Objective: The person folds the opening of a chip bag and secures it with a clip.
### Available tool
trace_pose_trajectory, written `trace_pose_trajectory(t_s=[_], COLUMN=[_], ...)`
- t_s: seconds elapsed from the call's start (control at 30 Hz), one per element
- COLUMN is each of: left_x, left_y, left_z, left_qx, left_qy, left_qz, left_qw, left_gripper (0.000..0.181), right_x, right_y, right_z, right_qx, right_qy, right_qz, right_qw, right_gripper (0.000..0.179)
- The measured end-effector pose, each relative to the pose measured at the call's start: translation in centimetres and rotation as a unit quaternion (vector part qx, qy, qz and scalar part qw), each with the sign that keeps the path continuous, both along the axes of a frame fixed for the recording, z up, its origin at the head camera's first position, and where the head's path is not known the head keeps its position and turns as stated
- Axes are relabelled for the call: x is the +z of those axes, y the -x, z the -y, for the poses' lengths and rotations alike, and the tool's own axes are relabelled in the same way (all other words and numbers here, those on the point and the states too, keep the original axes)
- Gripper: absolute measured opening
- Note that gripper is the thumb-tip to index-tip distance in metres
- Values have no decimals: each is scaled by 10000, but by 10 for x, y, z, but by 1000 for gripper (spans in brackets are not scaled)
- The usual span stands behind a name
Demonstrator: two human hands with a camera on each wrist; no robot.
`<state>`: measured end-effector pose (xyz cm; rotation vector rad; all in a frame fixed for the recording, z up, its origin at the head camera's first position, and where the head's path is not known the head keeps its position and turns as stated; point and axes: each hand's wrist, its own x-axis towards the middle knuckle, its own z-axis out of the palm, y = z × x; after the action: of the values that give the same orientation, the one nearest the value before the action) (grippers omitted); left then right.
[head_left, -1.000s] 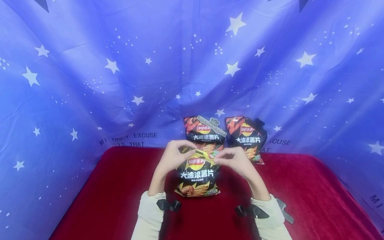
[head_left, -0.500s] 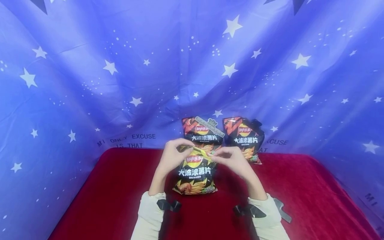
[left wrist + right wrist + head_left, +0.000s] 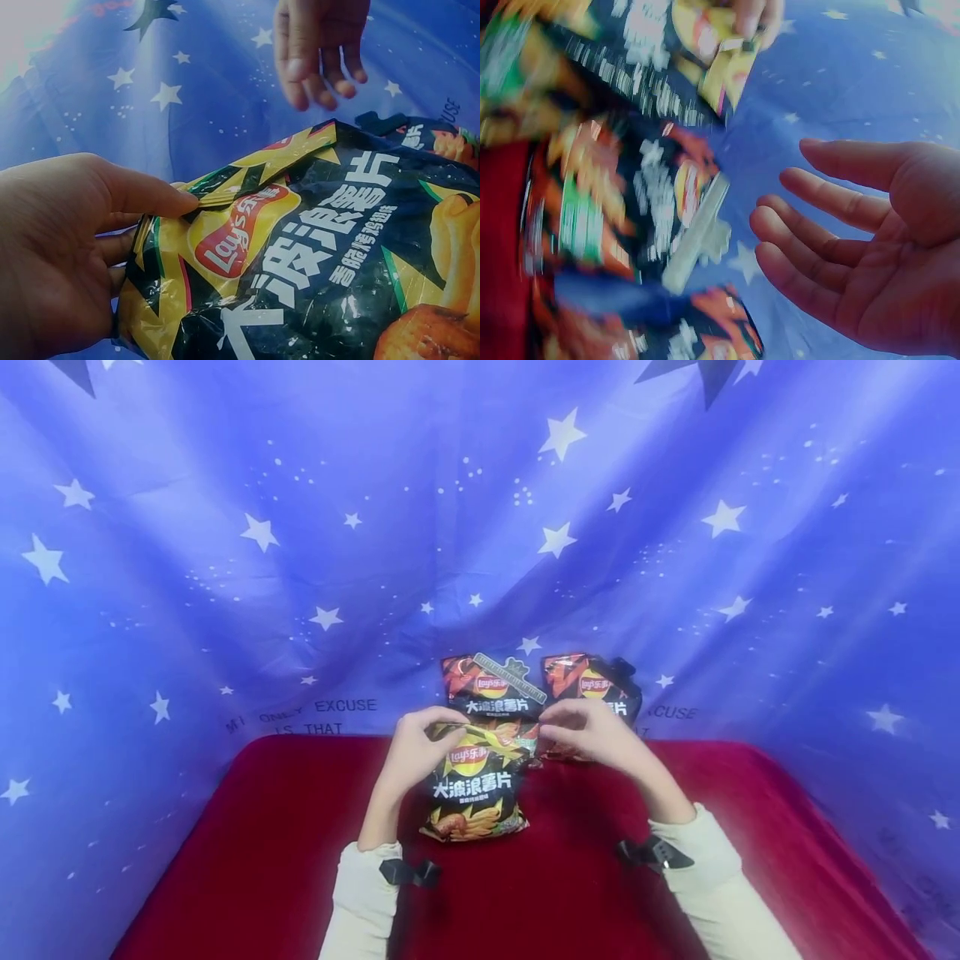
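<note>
A yellow-and-black bag of potato chips [image 3: 471, 789] stands at the middle of the table, its top folded over in a strip. My left hand [image 3: 411, 747] pinches the left end of that fold between thumb and index finger, plainly seen in the left wrist view, where the folded strip [image 3: 262, 169] runs across the top. Off the right end of the fold, my right hand [image 3: 600, 735] is apart from the bag. Its palm and loosely spread fingers [image 3: 810, 247] hold nothing in the right wrist view.
Behind stand two red-and-black chip bags. The left one [image 3: 457, 681] carries a wide grey clip [image 3: 510, 678]; the right one [image 3: 562, 668], partly behind my right hand, has a black clip [image 3: 622, 668]. A red cloth [image 3: 285, 843] covers the table, and a blue star-patterned curtain [image 3: 390, 568] surrounds it.
My right hand has let go of the fold's right end and moved off to the right. The left hand keeps its pinch. A grey object beside the right sleeve is no longer visible.
</note>
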<state>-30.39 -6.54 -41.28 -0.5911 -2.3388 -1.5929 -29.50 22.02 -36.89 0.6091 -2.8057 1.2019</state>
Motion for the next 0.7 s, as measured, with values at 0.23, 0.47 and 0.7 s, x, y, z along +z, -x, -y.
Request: trace_pose_trajectory(t_s=[0.23, 0.47, 0.7], left_x=[1, 1, 1], left_y=[-1, -2, -3], left_z=[1, 1, 1], left_qx=[-49, -8, -36], left_qy=[3, 51, 6], left_qz=[83, 167, 123], left_qw=[10000, 9998, 9999], left_gripper=[18, 18, 18], right_x=[4, -18, -41], right_y=[7, 0, -8], right_z=[-31, -67, -102], right_qx=[486, 994, 1427], right_qy=[-1706, -3037, -3119], right_qz=[495, 1122, 2280], right_qw=[9829, 9409, 9113], right_gripper=[16, 12, 9])
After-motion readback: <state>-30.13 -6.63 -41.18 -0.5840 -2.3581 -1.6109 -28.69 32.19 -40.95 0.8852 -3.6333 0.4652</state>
